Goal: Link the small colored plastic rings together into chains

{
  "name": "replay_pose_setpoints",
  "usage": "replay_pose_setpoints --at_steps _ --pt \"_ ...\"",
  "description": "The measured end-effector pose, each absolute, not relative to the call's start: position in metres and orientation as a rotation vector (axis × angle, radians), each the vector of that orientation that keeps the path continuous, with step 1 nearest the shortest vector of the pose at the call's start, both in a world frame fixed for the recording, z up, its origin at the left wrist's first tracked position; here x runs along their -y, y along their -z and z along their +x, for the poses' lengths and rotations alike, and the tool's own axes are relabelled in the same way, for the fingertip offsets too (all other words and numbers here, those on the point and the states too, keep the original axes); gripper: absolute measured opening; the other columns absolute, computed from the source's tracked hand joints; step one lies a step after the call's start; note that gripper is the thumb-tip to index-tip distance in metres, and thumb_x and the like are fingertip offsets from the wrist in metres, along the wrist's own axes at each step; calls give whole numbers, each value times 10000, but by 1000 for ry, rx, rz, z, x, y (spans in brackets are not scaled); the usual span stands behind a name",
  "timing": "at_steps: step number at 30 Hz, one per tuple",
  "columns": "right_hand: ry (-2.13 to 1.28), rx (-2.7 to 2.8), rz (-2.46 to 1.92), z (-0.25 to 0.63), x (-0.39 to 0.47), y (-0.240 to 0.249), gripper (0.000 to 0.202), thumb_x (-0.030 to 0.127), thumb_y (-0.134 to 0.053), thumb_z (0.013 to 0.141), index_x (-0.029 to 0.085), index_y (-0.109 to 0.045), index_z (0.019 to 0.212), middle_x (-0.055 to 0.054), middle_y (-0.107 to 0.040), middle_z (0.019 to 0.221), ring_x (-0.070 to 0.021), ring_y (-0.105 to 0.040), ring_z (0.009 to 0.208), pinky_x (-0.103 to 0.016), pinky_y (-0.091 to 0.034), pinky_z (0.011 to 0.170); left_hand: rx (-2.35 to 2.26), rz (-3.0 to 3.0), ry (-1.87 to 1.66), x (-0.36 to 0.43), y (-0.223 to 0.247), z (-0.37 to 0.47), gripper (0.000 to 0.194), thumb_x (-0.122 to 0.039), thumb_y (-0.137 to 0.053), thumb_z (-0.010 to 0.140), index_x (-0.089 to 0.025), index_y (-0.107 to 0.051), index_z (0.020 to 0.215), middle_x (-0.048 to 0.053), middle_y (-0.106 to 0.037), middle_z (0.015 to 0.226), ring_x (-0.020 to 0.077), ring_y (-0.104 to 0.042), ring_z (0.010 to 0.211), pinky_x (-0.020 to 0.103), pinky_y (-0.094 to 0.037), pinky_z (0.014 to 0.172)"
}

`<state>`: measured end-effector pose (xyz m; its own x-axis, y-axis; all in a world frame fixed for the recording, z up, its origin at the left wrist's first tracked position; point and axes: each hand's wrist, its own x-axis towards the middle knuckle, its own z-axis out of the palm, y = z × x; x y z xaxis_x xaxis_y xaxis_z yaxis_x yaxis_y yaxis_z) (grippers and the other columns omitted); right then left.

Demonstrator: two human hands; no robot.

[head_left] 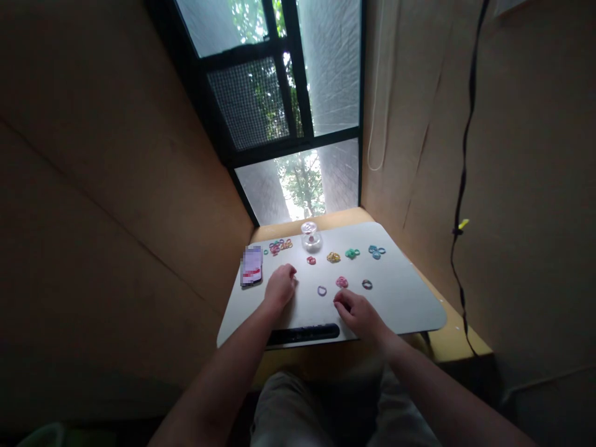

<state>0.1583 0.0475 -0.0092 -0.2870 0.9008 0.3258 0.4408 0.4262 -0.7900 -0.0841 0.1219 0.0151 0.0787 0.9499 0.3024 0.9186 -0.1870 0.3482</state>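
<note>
On the white desk (400, 304), below the window (298, 105), a clear jar (311, 241) stands near the far edge, and something small and reddish shows through its wall, too small to make out. Small coloured bands lie loose on the desk in front of the jar and to both sides of it. A mixed heap (279, 246) of pink, purple and orange bands sits to the left, with one small green band (266, 252) just beside it. In a rough row from the jar rightward come a red cluster (311, 260), a yellow cluster (333, 256), a green cluster (352, 253) and a blue cluster (377, 251). Nearer the person are a pink cluster (341, 282), a single lilac band (321, 290) and a dark multicoloured band (367, 284). The left hand (280, 287) is over the desk between the phone (251, 267) and the lilac band, fingers curled inward; whether its grip is closed on anything cannot be told. The right hand (357, 312) is just on the near side of the pink cluster, thumb and fingers bent close to one another, and whether a band is between them cannot be made out. A long black slot (305, 334) runs along the near edge of the desk.
</note>
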Motion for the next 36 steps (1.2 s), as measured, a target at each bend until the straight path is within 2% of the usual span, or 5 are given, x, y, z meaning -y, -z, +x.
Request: replay_pose_setpoints --at_steps 3,8,12,16,36 --pt "-740 1871 -1137 157 -48 12 69 251 -494 872 212 -551 875 47 -508 609 -129 -489 552 -253 -358 572 -1684 2040 -987 -91 -7 -62 126 -122 -513 838 -185 -602 901 47 -666 872 159 -614 781 272 -472 724" --pt "-775 1815 -1110 156 -49 14 178 251 -502 859 202 -544 1025 52 -522 639 -129 -496 551 -247 -385 576 -1301 1838 -1176 -51 1 -19 97 -146 -544 827 -184 -579 909 17 -675 847 124 -626 695 233 -475 653" --pt "-722 1847 -1113 157 -48 13 92 259 -482 877 210 -557 899 30 -560 662 -141 -525 590 -256 -387 598 -1285 1723 -1241 -39 6 1 85 -163 -547 821 -181 -591 891 1 -649 797 107 -595 626 209 -453 580" --pt "-697 1891 -1106 157 -48 14 145 277 -475 892 212 -536 777 17 -572 671 -147 -535 619 -256 -389 609 -1303 1667 -1254 -37 12 5 57 -190 -552 825 -180 -589 868 11 -647 856 104 -607 639 208 -463 584" --pt "-619 1863 -1153 155 -43 19 116 253 -491 871 210 -504 764 14 -575 676 -147 -540 612 -256 -383 598 -1296 1783 -1150 -29 12 1 130 -173 -590 769 -182 -584 898 -27 -599 661 104 -576 558 206 -420 554"
